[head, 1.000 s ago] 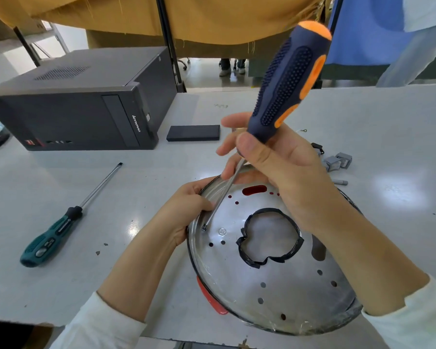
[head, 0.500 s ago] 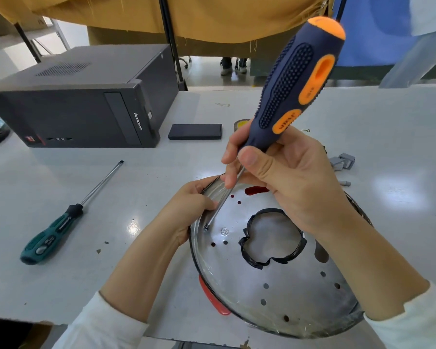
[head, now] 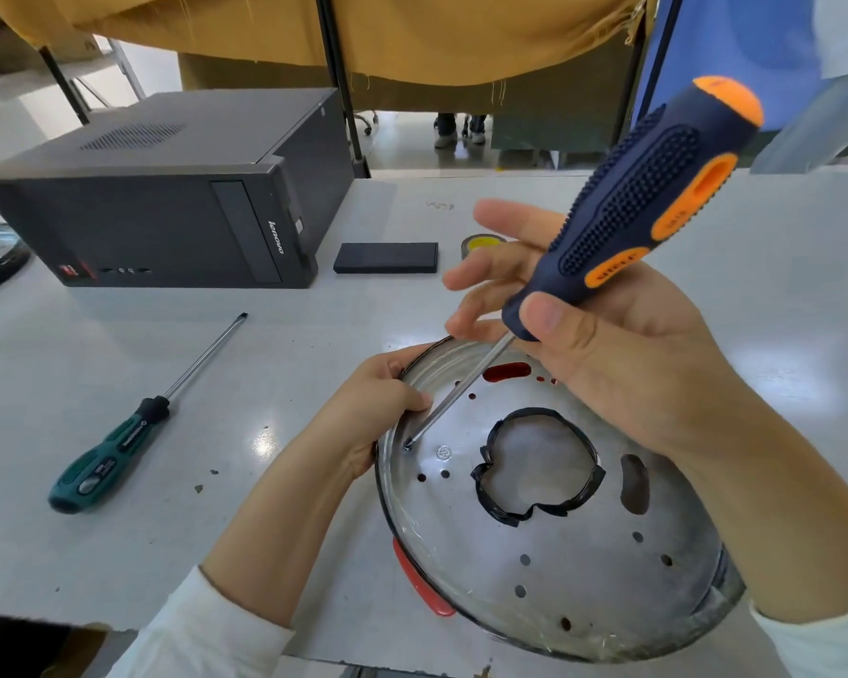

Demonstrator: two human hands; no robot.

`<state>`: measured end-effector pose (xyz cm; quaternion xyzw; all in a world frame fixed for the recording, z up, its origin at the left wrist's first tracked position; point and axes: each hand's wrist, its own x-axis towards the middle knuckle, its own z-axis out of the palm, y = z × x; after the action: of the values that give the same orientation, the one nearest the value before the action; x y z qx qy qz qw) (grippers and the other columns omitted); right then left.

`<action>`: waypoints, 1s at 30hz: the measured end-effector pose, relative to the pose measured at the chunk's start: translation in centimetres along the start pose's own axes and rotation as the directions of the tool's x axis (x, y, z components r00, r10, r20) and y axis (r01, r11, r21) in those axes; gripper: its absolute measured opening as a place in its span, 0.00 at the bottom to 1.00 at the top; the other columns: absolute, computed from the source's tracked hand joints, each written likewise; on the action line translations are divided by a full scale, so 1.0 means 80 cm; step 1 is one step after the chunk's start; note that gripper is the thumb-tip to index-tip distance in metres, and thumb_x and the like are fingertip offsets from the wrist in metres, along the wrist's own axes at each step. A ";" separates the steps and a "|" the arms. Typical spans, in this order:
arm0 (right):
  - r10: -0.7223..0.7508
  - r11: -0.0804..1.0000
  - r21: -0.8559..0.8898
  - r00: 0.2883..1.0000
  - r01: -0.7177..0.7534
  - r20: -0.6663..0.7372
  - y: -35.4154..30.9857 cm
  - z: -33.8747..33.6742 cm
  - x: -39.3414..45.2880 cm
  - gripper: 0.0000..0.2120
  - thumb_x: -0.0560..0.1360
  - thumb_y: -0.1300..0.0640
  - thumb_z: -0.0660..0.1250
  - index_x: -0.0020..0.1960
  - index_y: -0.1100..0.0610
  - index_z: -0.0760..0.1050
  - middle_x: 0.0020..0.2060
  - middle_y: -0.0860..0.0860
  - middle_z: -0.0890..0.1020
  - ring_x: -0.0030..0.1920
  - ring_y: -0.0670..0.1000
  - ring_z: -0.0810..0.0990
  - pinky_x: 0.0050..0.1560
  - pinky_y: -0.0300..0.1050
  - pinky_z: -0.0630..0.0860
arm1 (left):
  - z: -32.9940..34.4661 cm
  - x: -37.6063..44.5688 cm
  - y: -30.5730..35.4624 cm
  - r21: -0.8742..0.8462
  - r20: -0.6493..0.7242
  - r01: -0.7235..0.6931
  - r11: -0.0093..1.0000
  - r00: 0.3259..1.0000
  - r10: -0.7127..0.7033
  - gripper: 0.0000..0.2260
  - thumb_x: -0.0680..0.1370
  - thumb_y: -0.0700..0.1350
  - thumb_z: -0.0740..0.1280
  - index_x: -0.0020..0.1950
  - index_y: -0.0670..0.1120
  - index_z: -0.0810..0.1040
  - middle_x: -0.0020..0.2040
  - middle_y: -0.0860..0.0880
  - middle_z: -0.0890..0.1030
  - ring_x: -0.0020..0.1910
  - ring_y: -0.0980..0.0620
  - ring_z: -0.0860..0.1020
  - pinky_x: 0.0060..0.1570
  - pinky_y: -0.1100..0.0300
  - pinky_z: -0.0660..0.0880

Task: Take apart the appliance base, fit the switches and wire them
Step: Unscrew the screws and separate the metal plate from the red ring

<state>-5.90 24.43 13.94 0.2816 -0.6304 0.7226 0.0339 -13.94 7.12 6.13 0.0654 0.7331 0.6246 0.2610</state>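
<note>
The round metal appliance base lies on the bench at the lower centre-right of the frame, its pierced plate facing up and a black-edged opening at its middle; its right edge is hidden under the right forearm. The left hand grips the base's rim at the upper left, fingers curled over the edge. The right hand holds the blue-and-orange screwdriver between thumb and fingers, the other fingers spread loosely behind the handle; the shaft slants down-left and its tip sits on a small screw near the rim (the screw head is too small to make out). A red part shows from under the base at lower left, mostly hidden. A green screwdriver lies at the left, a black computer case at upper left, and a flat black block beside it.
</note>
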 end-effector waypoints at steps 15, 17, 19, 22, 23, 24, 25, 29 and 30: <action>-0.002 0.968 -0.227 0.902 -0.106 -0.432 0.003 0.015 0.012 0.05 0.75 0.58 0.69 0.46 0.59 0.76 0.35 0.52 0.82 0.35 0.53 0.83 0.42 0.66 0.80 | 0.003 -0.003 0.002 -0.026 -0.034 0.013 1.000 0.999 -0.014 0.27 0.73 0.24 0.57 0.61 0.48 0.80 0.56 0.32 0.80 0.46 0.39 0.78 0.54 0.37 0.75; 0.026 0.974 -0.197 0.916 -0.114 -0.401 0.002 0.013 0.014 0.07 0.75 0.58 0.68 0.50 0.61 0.74 0.35 0.53 0.81 0.35 0.52 0.82 0.44 0.61 0.81 | 0.002 -0.001 0.000 -0.024 -0.036 0.009 1.000 0.999 -0.010 0.27 0.73 0.25 0.57 0.61 0.49 0.80 0.52 0.33 0.80 0.44 0.40 0.76 0.47 0.45 0.74; 0.086 0.984 -0.122 0.940 -0.133 -0.331 -0.001 0.011 0.017 0.10 0.74 0.58 0.68 0.53 0.60 0.72 0.34 0.53 0.78 0.35 0.50 0.80 0.48 0.56 0.81 | 0.001 0.000 -0.001 -0.028 -0.029 0.010 1.000 1.000 -0.011 0.27 0.73 0.24 0.57 0.61 0.49 0.81 0.49 0.36 0.81 0.43 0.41 0.76 0.45 0.48 0.73; 0.166 0.985 -0.002 0.965 -0.170 -0.203 -0.005 0.008 0.020 0.11 0.72 0.61 0.62 0.54 0.57 0.71 0.37 0.51 0.78 0.35 0.50 0.78 0.50 0.56 0.79 | 0.001 0.001 -0.001 -0.032 -0.025 0.013 0.999 1.000 -0.013 0.26 0.73 0.24 0.57 0.59 0.49 0.81 0.47 0.38 0.82 0.43 0.41 0.77 0.47 0.47 0.73; 0.175 0.984 0.010 0.970 -0.176 -0.169 -0.007 0.008 0.019 0.12 0.72 0.62 0.60 0.55 0.56 0.70 0.38 0.51 0.78 0.36 0.51 0.78 0.51 0.57 0.78 | 0.001 0.001 -0.002 -0.031 -0.025 0.008 1.000 1.000 -0.008 0.25 0.73 0.24 0.57 0.58 0.49 0.82 0.45 0.40 0.82 0.43 0.41 0.77 0.47 0.48 0.73; 0.172 0.985 -0.009 0.974 -0.175 -0.144 -0.008 0.009 0.019 0.13 0.72 0.62 0.59 0.56 0.55 0.70 0.39 0.50 0.79 0.36 0.51 0.78 0.53 0.58 0.77 | 0.000 0.001 -0.002 -0.032 -0.022 0.002 0.999 1.000 -0.003 0.25 0.74 0.25 0.57 0.56 0.49 0.83 0.44 0.41 0.82 0.42 0.42 0.77 0.46 0.49 0.73; 0.159 0.984 -0.054 0.979 -0.167 -0.126 -0.010 0.011 0.018 0.13 0.73 0.62 0.58 0.57 0.55 0.69 0.40 0.49 0.80 0.37 0.51 0.78 0.54 0.59 0.76 | 0.001 0.002 -0.003 -0.036 -0.020 0.001 0.999 1.000 -0.002 0.25 0.74 0.25 0.58 0.54 0.50 0.83 0.43 0.42 0.83 0.42 0.42 0.78 0.46 0.49 0.75; 0.098 0.969 -0.213 0.984 -0.128 -0.146 -0.012 0.018 0.023 0.07 0.76 0.63 0.62 0.54 0.58 0.70 0.41 0.56 0.82 0.38 0.53 0.81 0.51 0.53 0.79 | 0.002 0.003 -0.004 -0.024 -0.033 0.004 1.000 0.999 -0.005 0.23 0.74 0.25 0.58 0.49 0.51 0.83 0.34 0.49 0.82 0.32 0.50 0.78 0.32 0.60 0.76; 0.087 0.968 -0.217 0.981 -0.124 -0.175 -0.013 0.020 0.025 0.05 0.76 0.64 0.65 0.52 0.60 0.71 0.41 0.58 0.82 0.38 0.53 0.83 0.49 0.51 0.81 | 0.002 0.003 -0.004 -0.023 -0.033 0.005 1.000 0.999 -0.005 0.24 0.73 0.25 0.58 0.49 0.51 0.83 0.32 0.50 0.81 0.30 0.51 0.77 0.29 0.61 0.75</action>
<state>-6.59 22.57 15.82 0.1815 -0.7179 0.6674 0.0791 -14.00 7.29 5.74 0.0504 0.7303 0.6333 0.2512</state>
